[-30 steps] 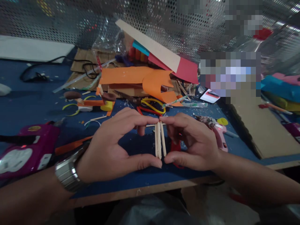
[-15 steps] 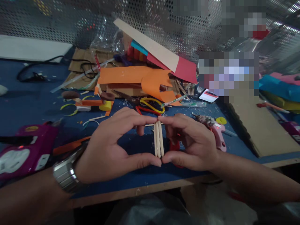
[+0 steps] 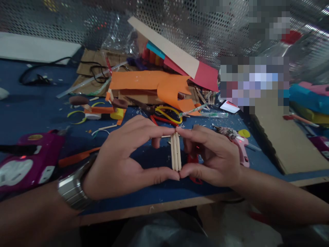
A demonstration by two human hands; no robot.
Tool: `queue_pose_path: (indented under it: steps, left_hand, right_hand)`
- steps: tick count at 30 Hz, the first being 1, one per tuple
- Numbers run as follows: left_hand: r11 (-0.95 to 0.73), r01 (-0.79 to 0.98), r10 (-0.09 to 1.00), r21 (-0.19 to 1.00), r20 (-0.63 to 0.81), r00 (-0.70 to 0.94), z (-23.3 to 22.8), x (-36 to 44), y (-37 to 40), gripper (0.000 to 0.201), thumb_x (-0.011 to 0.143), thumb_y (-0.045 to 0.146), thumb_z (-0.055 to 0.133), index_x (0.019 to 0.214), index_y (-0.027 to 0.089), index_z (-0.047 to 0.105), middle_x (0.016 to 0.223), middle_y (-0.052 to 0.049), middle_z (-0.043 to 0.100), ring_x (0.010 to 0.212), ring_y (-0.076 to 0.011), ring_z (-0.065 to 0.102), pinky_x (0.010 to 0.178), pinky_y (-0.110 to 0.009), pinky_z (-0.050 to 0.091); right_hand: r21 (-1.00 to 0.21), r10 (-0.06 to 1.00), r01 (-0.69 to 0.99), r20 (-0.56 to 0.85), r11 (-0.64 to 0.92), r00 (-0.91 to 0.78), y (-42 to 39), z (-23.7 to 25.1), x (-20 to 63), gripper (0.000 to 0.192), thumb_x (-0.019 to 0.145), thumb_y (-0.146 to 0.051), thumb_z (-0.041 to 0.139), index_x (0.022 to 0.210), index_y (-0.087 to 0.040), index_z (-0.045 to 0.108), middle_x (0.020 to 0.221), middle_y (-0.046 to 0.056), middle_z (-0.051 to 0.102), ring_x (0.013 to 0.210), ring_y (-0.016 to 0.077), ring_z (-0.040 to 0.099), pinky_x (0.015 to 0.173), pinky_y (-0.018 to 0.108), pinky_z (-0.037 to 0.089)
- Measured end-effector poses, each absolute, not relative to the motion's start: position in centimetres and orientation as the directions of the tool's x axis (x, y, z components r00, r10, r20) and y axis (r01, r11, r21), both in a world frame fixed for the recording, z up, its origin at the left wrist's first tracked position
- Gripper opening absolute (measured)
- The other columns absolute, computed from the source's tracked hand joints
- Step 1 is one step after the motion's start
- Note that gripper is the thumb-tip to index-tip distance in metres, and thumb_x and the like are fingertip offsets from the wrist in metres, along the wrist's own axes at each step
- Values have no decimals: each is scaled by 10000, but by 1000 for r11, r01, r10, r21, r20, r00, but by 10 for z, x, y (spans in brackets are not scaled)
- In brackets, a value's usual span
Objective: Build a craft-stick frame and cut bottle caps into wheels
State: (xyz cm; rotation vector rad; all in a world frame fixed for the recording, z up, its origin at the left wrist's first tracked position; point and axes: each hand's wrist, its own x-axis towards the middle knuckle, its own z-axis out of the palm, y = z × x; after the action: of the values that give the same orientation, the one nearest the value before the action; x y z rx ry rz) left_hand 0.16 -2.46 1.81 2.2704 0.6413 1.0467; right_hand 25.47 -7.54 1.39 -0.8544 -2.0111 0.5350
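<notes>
A small bundle of pale wooden sticks (image 3: 176,151) is held upright, lined up side by side, in front of me. My left hand (image 3: 123,154) pinches it from the left, index fingertip at the top end and thumb at the bottom. From the other side my right hand (image 3: 213,154) grips the same two ends between index finger and thumb. Behind the hands lie scissors (image 3: 168,115) with yellow and red handles. A red object (image 3: 195,179) is partly hidden under my right hand. Beyond my right wrist lies a pink glue gun (image 3: 243,151).
A purple device (image 3: 28,161) sits on the blue table at left. Orange sheet (image 3: 138,80), red and cream sheets, and an orange-and-brown craft piece (image 3: 100,110) lie behind. Cardboard (image 3: 290,144) is at right. A metal mesh (image 3: 77,20) stands along the back.
Both hands keep the same hold on the sticks. The bundle has turned slightly, so its sticks look more evenly lined up; the view has shifted a little.
</notes>
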Motion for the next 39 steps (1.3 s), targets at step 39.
queue_pose_path:
  steps: [39]
  left_hand:
    - [-818, 266, 557, 510, 586, 589, 22, 5, -26, 455, 858, 460, 888, 1226, 298, 675, 920, -20, 705, 854, -257, 667, 818, -420, 535]
  right_hand:
    - [-571, 686, 390, 523, 722, -505, -74, 16, 259, 672, 1059, -374, 763, 1680, -248, 540, 896, 36, 729, 758, 184, 701, 707, 310, 627]
